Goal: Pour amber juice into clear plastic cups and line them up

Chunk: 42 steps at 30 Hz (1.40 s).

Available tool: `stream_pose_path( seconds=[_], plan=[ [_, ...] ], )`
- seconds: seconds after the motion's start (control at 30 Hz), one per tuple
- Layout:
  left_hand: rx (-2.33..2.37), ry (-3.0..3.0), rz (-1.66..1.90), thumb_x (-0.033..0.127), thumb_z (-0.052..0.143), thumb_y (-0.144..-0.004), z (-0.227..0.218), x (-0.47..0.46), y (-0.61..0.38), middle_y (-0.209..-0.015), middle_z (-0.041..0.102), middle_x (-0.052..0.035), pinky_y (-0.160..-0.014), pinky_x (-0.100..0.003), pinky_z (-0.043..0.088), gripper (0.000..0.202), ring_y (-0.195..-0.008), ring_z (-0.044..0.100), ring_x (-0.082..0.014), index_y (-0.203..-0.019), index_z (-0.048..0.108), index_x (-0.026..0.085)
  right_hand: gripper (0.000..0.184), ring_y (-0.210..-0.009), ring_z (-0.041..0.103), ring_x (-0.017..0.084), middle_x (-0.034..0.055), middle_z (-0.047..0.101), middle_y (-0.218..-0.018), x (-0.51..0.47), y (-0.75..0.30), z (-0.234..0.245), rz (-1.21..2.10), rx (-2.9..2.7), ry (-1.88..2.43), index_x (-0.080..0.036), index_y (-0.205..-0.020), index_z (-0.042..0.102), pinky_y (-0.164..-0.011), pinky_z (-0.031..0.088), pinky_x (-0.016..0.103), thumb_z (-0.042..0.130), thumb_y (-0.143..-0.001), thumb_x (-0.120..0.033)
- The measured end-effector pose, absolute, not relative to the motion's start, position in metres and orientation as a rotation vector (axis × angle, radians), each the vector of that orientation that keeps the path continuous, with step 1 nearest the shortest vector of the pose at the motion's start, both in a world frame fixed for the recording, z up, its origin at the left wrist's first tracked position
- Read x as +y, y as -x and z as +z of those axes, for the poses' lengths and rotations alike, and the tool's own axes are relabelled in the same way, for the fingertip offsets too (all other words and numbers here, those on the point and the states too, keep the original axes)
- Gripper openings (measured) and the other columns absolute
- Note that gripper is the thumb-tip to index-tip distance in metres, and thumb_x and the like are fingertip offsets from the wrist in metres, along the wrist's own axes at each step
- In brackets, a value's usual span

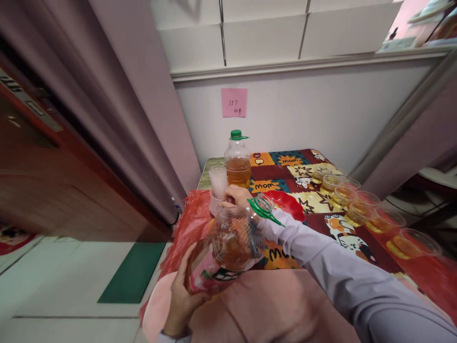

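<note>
My left hand (183, 295) grips the base of a large clear oil bottle (228, 247) that is tilted on its side, with amber liquid inside and a green handle ring at its neck (262, 208). My right hand (236, 196) reaches across the bottle and closes on a clear plastic cup (216, 202) at the table's left edge. A stack of empty clear cups (218, 180) stands just behind it. A second bottle (237, 162) with a green cap, half full of amber liquid, stands upright behind the hands.
A row of several clear cups (357, 205) with amber liquid runs along the right of the patterned tablecloth (285, 164). A red bowl (290, 202) lies mid-table, a red plastic bag (191, 224) at the left edge. A curtain (135, 95) and door (43, 181) stand left.
</note>
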<state>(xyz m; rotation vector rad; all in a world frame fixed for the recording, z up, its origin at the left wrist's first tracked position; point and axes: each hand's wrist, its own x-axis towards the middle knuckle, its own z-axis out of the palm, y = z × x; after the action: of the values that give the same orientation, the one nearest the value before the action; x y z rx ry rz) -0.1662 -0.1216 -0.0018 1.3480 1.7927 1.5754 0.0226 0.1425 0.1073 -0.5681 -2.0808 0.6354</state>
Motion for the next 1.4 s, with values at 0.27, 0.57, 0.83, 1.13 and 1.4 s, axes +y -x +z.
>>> stream_pose_path(
  seconds=[0.27, 0.57, 0.83, 1.13, 1.4],
  plan=[
    [1.733, -1.298, 1.629, 0.092, 0.096, -0.047, -0.002, -0.121, 0.165, -0.155, 0.075, -0.0183, -0.112, -0.056, 0.065, 0.132, -0.143, 0.07, -0.0507, -0.157, 0.069, 0.024, 0.009, -0.095, 0.073, 0.022, 0.0061, 0.078, -0.102, 0.173, -0.091, 0.116, 0.451, -2.032, 0.569, -0.023, -0.097, 0.075, -0.085, 0.057, 0.033, 0.072, -0.104, -0.027],
    [1.743, -1.216, 1.579, 0.09, 0.099, -0.042, 0.002, -0.118, 0.167, -0.151, 0.077, -0.0183, -0.121, -0.06, 0.057, 0.134, -0.144, 0.069, -0.0513, -0.155, 0.069, 0.025, 0.012, -0.092, 0.079, 0.025, 0.0102, 0.082, -0.111, 0.163, -0.227, 0.065, 0.171, -2.207, 1.019, -0.024, -0.096, 0.08, -0.078, 0.058, 0.034, 0.074, -0.105, -0.028],
    [1.788, -1.16, 1.605, 0.097, 0.093, -0.039, 0.005, -0.115, 0.162, -0.146, 0.077, -0.0205, -0.123, -0.063, 0.054, 0.139, -0.145, 0.066, -0.0539, -0.154, 0.07, 0.022, 0.008, -0.095, 0.08, 0.023, 0.0091, 0.082, -0.115, 0.157, -0.22, 0.037, 0.174, -2.298, 1.142, -0.024, -0.099, 0.082, -0.078, 0.06, 0.031, 0.076, -0.104, -0.021],
    [1.788, -1.117, 1.606, 0.095, 0.094, -0.04, 0.007, -0.114, 0.161, -0.141, 0.079, -0.0185, -0.123, -0.062, 0.055, 0.135, -0.141, 0.069, -0.0522, -0.151, 0.071, 0.023, 0.043, -0.127, 0.079, 0.031, 0.0141, 0.074, -0.151, 0.141, -0.23, 0.06, 0.084, -2.154, 1.091, -0.027, -0.148, 0.075, -0.093, 0.07, 0.039, 0.075, -0.106, -0.038],
    [1.791, -1.11, 1.629, 0.092, 0.095, -0.044, 0.012, -0.114, 0.156, -0.145, 0.078, -0.0171, -0.118, -0.06, 0.06, 0.127, -0.145, 0.066, -0.0522, -0.149, 0.072, 0.024, 0.031, -0.117, 0.081, 0.032, 0.0155, 0.077, -0.144, 0.139, -0.228, 0.058, 0.21, -2.064, 1.061, -0.025, -0.13, 0.082, -0.092, 0.07, 0.045, 0.08, -0.101, -0.038]
  ],
)
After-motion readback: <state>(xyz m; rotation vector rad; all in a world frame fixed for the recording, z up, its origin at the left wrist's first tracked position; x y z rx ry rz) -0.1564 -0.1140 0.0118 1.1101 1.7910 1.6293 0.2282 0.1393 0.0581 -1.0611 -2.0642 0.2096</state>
